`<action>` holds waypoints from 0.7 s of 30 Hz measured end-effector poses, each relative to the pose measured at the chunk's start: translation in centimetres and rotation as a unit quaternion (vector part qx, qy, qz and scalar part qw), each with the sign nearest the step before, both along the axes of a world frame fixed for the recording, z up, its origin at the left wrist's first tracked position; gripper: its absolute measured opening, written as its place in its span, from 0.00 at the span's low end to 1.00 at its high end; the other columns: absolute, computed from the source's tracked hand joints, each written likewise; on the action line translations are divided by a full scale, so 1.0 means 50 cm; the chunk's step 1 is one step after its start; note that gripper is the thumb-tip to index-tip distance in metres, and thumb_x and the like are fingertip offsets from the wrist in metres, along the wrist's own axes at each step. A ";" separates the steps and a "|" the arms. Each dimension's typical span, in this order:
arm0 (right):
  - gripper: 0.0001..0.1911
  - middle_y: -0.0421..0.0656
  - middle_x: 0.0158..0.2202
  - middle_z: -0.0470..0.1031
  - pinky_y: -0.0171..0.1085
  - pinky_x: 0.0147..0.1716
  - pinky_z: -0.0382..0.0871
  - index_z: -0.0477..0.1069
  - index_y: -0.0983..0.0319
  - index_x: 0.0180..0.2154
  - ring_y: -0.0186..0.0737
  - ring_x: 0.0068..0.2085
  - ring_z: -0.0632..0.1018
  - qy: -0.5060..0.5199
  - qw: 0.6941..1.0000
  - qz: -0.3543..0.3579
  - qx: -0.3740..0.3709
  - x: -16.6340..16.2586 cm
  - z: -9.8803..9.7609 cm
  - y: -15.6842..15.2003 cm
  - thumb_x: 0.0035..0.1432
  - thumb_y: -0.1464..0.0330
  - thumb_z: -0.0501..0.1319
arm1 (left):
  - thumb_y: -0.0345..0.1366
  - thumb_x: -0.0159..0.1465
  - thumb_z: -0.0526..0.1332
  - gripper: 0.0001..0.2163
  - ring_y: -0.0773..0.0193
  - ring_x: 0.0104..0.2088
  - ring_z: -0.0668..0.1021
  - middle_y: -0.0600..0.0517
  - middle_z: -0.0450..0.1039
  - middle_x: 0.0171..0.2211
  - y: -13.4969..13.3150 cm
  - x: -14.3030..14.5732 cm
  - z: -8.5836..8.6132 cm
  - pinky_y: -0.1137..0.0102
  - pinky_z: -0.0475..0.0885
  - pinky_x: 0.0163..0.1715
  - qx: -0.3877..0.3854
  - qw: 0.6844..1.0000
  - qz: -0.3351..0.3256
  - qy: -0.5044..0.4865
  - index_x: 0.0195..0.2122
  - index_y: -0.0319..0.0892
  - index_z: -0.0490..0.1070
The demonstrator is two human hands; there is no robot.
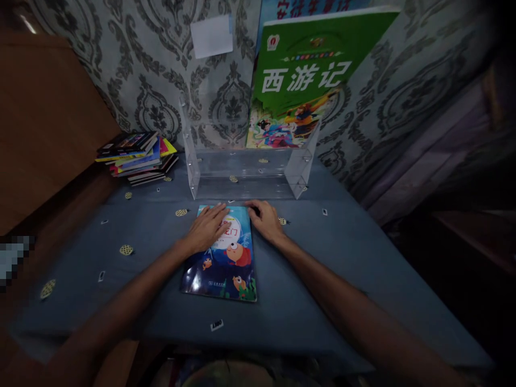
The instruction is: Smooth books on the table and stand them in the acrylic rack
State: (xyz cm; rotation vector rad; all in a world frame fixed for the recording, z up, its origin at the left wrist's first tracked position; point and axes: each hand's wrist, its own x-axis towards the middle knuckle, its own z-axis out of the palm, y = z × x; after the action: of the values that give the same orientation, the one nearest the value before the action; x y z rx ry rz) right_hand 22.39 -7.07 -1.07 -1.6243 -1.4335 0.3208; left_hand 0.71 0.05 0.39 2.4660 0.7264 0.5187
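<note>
A thin picture book [242, 274] lies flat on the table, its blue cover showing cartoon fish under water. My left hand [207, 228] rests palm down on the upper left of that cover, fingers stretched out and covering part of the white title circle. At the book's top right corner is my right hand [266, 219], with fingers bent inward and the thumb beside the book's edge. Its fingertips meet the corner; how firmly they hold it is hard to see.
Just behind the book stands a clear acrylic rack [242, 185]. A green book [290, 107] leans upright in it, with a blue book [314, 6] behind. Several books are piled in a stack [141, 156] at back left. A blue-grey cloth [330, 242] covers the table, against a patterned wall [157, 102].
</note>
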 end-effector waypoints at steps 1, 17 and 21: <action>0.14 0.46 0.42 0.83 0.49 0.50 0.70 0.80 0.59 0.42 0.50 0.46 0.79 0.003 1.000 -0.002 -0.001 0.001 0.001 -0.001 0.58 0.71 0.57 | 0.46 0.69 0.55 0.21 0.52 0.70 0.61 0.42 0.62 0.68 0.002 -0.003 0.002 0.53 0.45 0.71 -0.003 1.000 -0.006 -0.003 0.60 0.44 0.70; 0.11 0.40 0.36 0.84 0.48 0.51 0.71 0.80 0.55 0.40 0.46 0.41 0.81 0.226 0.973 0.011 0.040 0.003 0.004 -0.019 0.55 0.69 0.62 | 0.45 0.71 0.56 0.16 0.54 0.69 0.63 0.48 0.65 0.67 -0.057 0.042 0.022 0.51 0.41 0.71 -0.002 0.991 -0.124 0.049 0.56 0.50 0.74; 0.13 0.42 0.37 0.83 0.46 0.51 0.70 0.80 0.56 0.43 0.46 0.43 0.79 0.146 0.988 0.012 0.043 -0.006 0.013 -0.030 0.59 0.69 0.59 | 0.43 0.71 0.55 0.15 0.54 0.69 0.63 0.47 0.66 0.66 -0.063 0.044 0.024 0.50 0.41 0.71 -0.003 0.991 -0.126 0.048 0.56 0.50 0.74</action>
State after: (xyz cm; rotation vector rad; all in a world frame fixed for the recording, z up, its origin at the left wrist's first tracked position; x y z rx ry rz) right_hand 22.10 -8.55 -0.41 -1.4266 -1.2262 0.4839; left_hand 2.90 -3.10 1.58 2.5417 0.4410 0.3041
